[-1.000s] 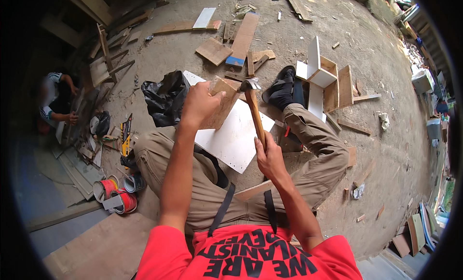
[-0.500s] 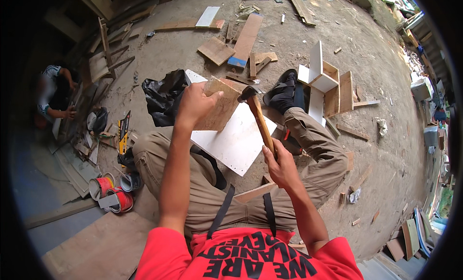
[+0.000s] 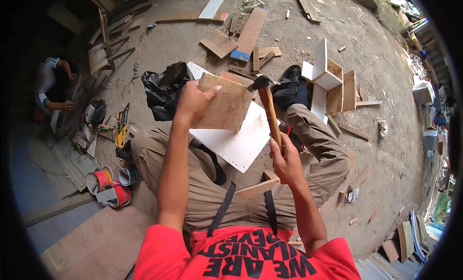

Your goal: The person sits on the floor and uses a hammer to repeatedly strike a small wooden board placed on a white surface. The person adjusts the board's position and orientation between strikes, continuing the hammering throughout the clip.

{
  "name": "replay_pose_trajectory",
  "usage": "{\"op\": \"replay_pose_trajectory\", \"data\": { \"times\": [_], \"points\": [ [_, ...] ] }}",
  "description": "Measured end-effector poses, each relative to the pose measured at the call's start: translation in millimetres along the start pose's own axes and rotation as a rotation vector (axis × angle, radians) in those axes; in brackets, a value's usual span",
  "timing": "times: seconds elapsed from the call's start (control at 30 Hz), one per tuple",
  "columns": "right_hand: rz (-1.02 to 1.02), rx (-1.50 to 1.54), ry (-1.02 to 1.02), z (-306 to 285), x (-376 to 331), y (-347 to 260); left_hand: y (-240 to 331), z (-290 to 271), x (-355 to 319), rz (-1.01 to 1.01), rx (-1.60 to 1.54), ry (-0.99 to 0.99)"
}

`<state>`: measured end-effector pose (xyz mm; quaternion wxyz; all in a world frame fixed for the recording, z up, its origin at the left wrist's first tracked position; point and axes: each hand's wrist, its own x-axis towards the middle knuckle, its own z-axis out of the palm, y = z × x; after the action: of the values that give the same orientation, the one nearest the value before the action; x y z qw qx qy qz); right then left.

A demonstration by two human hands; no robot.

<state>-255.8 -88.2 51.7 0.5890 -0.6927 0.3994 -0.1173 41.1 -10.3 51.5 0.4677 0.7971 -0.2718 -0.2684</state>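
Note:
My left hand (image 3: 197, 102) grips a rough wooden board (image 3: 223, 106) by its left edge, thumb on its face. The board is raised over a white panel (image 3: 236, 145) with small holes near its corner, which lies between my legs. In my right hand (image 3: 285, 160) is a hammer (image 3: 271, 117), held by its wooden handle with the fingers wrapped round. Its dark metal head is up, close to the board's upper right corner; whether they touch I cannot tell. A crumpled black plastic bag (image 3: 164, 92) lies left of the board.
Ahead are loose planks (image 3: 250, 34) and scraps. A partly built wood and white-panel piece (image 3: 333, 84) stands to the right. On the left are a yellow-black handsaw (image 3: 122, 128) and red cans (image 3: 118, 195). Another person (image 3: 53, 87) crouches at far left.
The board has turned so more of its broad face shows. My right hand and the hammer have moved slightly right, and the hammer head sits a little higher.

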Motion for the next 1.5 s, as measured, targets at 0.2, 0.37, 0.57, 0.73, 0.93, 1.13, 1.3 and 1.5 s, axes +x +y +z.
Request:
{"op": "replay_pose_trajectory", "data": {
  "times": [0.2, 0.37, 0.57, 0.73, 0.93, 1.13, 1.3, 1.5],
  "points": [
    [-0.110, 0.132, 0.127, -9.7, 11.1, 1.0, -35.6, 46.5, -5.8, -0.175, -0.404, -0.122],
    [-0.035, 0.040, 0.174, -10.0, -3.2, 45.1, -27.3, 46.0, -11.5, -0.186, -0.487, -0.147],
    [-0.036, 0.120, 0.239, 12.6, -30.1, 80.1, 2.2, 45.2, -57.8, 0.073, -0.237, -0.063],
    [-0.090, 0.198, 0.223, 14.1, -42.9, 72.6, 11.3, 60.2, -95.5, 0.343, -0.124, 0.066],
    [-0.257, -0.036, 0.217, 6.2, -27.6, 51.3, -11.7, 81.8, -96.8, 0.412, -0.243, 0.265],
    [-0.435, -0.127, 0.287, 1.9, -28.0, 11.9, 1.5, 82.2, -99.1, 0.245, -0.265, 0.201],
    [-0.344, -0.223, 0.150, 0.3, -14.6, 30.6, 4.9, 83.8, -95.5, 0.249, -0.200, 0.227],
    [-0.373, -0.132, 0.221, -3.5, -33.0, -14.7, -0.9, 87.8, -97.7, 0.261, -0.252, 0.254]
  ]
}}
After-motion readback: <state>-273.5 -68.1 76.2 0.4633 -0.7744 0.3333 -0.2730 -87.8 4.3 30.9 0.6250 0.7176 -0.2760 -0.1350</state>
